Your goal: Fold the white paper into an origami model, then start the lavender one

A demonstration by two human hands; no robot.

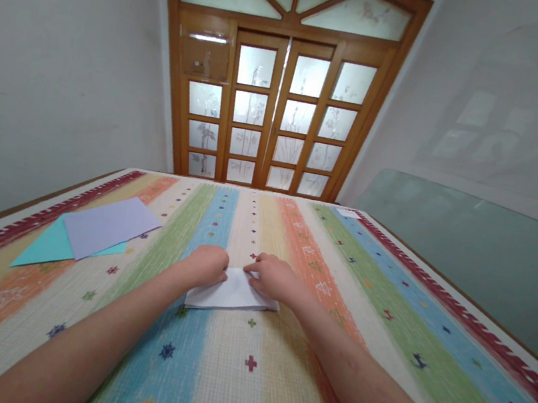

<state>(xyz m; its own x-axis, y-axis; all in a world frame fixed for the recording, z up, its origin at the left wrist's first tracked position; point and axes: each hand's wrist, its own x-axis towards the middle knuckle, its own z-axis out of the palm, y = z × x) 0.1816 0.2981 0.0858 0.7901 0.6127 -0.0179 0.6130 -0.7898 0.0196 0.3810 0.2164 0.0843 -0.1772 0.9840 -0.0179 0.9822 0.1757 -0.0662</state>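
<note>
A white sheet of paper (229,298), seemingly folded, lies flat on the striped tablecloth in front of me. My left hand (207,266) is closed at its far left part, with the fingers curled down onto the paper. At the far right part my right hand (272,277) grips the paper, its index finger reaching toward the far edge and the thumb lower on the sheet. A small gap separates the two hands. Both hands cover the paper's far corners, and the fingertips are partly hidden.
To the left, a lavender sheet (111,226) overlaps a turquoise sheet (43,242). A small white slip (348,213) is at the far right of the striped tablecloth (228,370). Beyond the table stand wooden doors (275,108) with frosted panes; a pale green panel (468,251) lines the right wall.
</note>
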